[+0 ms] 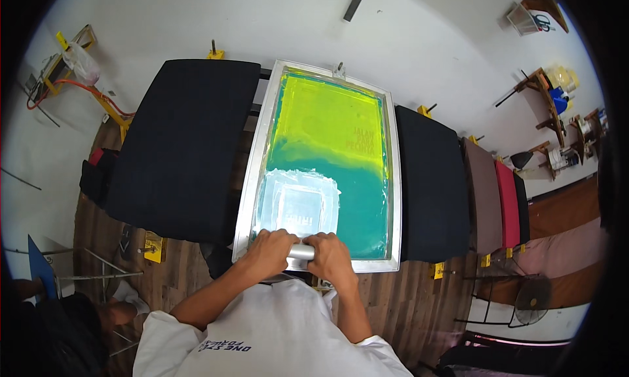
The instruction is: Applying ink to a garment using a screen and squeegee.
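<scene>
A silkscreen printing frame (396, 200) with a pale metal rim lies in front of me. Its mesh is yellow-green at the far end and teal at the near end, with a patch of white ink (268, 210) smeared at the near left. Close to the frame's near edge, my left hand (272, 249) and my right hand (329, 252) are closed side by side around a silver squeegee handle (301, 251). The squeegee's blade is hidden under my fingers. Some lettering shows faintly in the mesh.
Black-covered printing boards flank the frame, one at left (187, 141) and one at right (432, 187). Farther right stand a brown board (483, 193) and a red one (508, 203). A person's leg (124, 305) is at lower left. Wall shelves (549, 108) hold containers.
</scene>
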The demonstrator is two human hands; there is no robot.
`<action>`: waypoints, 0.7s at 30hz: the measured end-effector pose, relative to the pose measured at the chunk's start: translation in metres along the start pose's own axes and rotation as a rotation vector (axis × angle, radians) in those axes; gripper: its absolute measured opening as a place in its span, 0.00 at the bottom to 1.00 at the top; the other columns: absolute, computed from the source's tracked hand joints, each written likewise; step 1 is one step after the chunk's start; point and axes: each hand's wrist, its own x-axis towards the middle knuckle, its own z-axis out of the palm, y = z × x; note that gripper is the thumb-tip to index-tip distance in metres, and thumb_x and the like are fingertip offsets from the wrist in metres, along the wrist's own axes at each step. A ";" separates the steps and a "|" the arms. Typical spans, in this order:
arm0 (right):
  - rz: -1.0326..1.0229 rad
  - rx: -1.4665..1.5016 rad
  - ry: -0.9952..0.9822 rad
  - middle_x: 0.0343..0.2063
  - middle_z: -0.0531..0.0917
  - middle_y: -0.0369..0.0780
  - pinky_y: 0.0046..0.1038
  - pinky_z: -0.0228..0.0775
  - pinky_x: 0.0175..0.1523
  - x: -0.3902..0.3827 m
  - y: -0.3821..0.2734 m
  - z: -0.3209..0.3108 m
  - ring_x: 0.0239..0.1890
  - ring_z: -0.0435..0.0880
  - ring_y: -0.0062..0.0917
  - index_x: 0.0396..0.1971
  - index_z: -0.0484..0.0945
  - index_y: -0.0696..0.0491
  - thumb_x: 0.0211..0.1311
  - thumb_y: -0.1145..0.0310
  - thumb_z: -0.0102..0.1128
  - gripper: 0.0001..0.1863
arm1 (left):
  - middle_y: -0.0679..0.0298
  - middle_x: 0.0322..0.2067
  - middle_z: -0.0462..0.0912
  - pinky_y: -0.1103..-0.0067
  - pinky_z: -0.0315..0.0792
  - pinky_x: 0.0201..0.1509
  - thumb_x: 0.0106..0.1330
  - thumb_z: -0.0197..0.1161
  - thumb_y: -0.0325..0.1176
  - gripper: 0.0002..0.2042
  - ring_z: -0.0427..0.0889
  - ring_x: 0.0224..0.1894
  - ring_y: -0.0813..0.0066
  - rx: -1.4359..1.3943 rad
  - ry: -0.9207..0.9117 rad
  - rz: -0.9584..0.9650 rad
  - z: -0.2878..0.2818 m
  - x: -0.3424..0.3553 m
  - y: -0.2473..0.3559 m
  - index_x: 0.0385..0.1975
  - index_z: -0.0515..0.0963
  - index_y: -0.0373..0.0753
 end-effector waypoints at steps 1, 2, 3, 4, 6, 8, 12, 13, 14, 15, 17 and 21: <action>-0.016 -0.022 -0.037 0.34 0.85 0.45 0.40 0.77 0.47 0.008 0.002 -0.008 0.38 0.83 0.45 0.40 0.86 0.52 0.39 0.76 0.63 0.21 | 0.48 0.40 0.85 0.63 0.76 0.53 0.49 0.61 0.16 0.20 0.84 0.44 0.48 0.010 -0.094 -0.038 -0.012 0.009 0.005 0.43 0.83 0.37; -0.032 -0.044 -0.062 0.33 0.86 0.46 0.41 0.78 0.45 0.017 0.004 -0.016 0.38 0.84 0.44 0.39 0.86 0.51 0.40 0.74 0.65 0.19 | 0.48 0.38 0.85 0.63 0.77 0.51 0.49 0.61 0.17 0.19 0.84 0.43 0.48 0.021 -0.109 -0.041 -0.021 0.019 0.005 0.43 0.83 0.37; -0.044 -0.062 -0.084 0.32 0.86 0.46 0.42 0.79 0.43 0.027 0.005 -0.022 0.37 0.85 0.44 0.38 0.86 0.50 0.41 0.72 0.67 0.18 | 0.48 0.37 0.85 0.62 0.77 0.50 0.49 0.61 0.17 0.19 0.84 0.42 0.48 0.035 -0.130 -0.041 -0.028 0.027 0.005 0.43 0.83 0.38; -0.023 -0.125 -0.088 0.31 0.86 0.46 0.42 0.79 0.43 0.039 0.002 -0.031 0.38 0.86 0.44 0.38 0.85 0.50 0.43 0.70 0.68 0.17 | 0.48 0.37 0.85 0.62 0.78 0.48 0.50 0.61 0.18 0.18 0.85 0.42 0.49 0.081 -0.073 -0.043 -0.027 0.039 -0.002 0.43 0.83 0.38; -0.037 -0.116 0.020 0.34 0.85 0.45 0.42 0.78 0.44 0.061 0.008 -0.032 0.39 0.84 0.43 0.39 0.84 0.50 0.43 0.73 0.66 0.18 | 0.49 0.36 0.84 0.61 0.76 0.49 0.51 0.63 0.19 0.14 0.84 0.40 0.47 0.031 0.130 0.010 -0.027 0.053 -0.011 0.39 0.83 0.36; -0.054 -0.123 0.108 0.37 0.84 0.44 0.43 0.77 0.45 0.070 0.019 -0.017 0.41 0.82 0.45 0.40 0.83 0.50 0.42 0.76 0.64 0.19 | 0.48 0.39 0.83 0.60 0.74 0.52 0.52 0.60 0.16 0.16 0.82 0.41 0.46 0.032 0.239 0.065 -0.014 0.063 -0.027 0.42 0.81 0.35; -0.060 -0.123 0.182 0.44 0.79 0.43 0.43 0.75 0.47 0.031 0.014 0.012 0.47 0.77 0.45 0.45 0.77 0.52 0.34 0.79 0.70 0.30 | 0.50 0.50 0.78 0.61 0.73 0.55 0.49 0.58 0.13 0.23 0.79 0.48 0.46 0.083 0.293 0.108 0.017 0.030 -0.025 0.48 0.79 0.34; -0.060 -0.151 0.179 0.46 0.78 0.44 0.43 0.75 0.48 0.019 0.014 0.025 0.48 0.76 0.44 0.47 0.75 0.52 0.31 0.79 0.71 0.33 | 0.51 0.51 0.77 0.62 0.71 0.58 0.50 0.58 0.13 0.24 0.78 0.50 0.48 0.135 0.345 0.144 0.036 0.017 -0.031 0.50 0.78 0.35; -0.049 -0.134 0.134 0.46 0.78 0.43 0.43 0.75 0.48 0.007 0.008 0.022 0.49 0.76 0.44 0.48 0.75 0.52 0.31 0.78 0.72 0.34 | 0.51 0.51 0.78 0.63 0.70 0.59 0.50 0.58 0.14 0.25 0.78 0.51 0.50 0.131 0.317 0.137 0.037 0.004 -0.024 0.51 0.78 0.35; -0.033 -0.114 0.088 0.47 0.78 0.43 0.44 0.75 0.48 -0.005 -0.002 0.016 0.49 0.76 0.43 0.48 0.75 0.52 0.31 0.78 0.72 0.34 | 0.51 0.51 0.78 0.63 0.69 0.60 0.50 0.58 0.14 0.26 0.78 0.51 0.51 0.126 0.284 0.130 0.031 -0.009 -0.014 0.53 0.78 0.36; -0.033 -0.095 0.099 0.45 0.80 0.42 0.43 0.76 0.47 -0.010 -0.005 0.011 0.46 0.78 0.44 0.46 0.79 0.53 0.33 0.79 0.70 0.30 | 0.50 0.50 0.79 0.63 0.70 0.59 0.50 0.58 0.15 0.25 0.79 0.51 0.51 0.069 0.181 0.072 0.016 -0.014 -0.002 0.52 0.78 0.35; -0.049 -0.045 0.006 0.39 0.85 0.42 0.40 0.78 0.47 0.019 0.002 -0.015 0.41 0.83 0.43 0.41 0.85 0.51 0.39 0.78 0.65 0.22 | 0.48 0.40 0.84 0.63 0.76 0.53 0.50 0.60 0.17 0.19 0.83 0.43 0.47 -0.012 0.063 0.025 -0.008 0.016 -0.004 0.44 0.83 0.35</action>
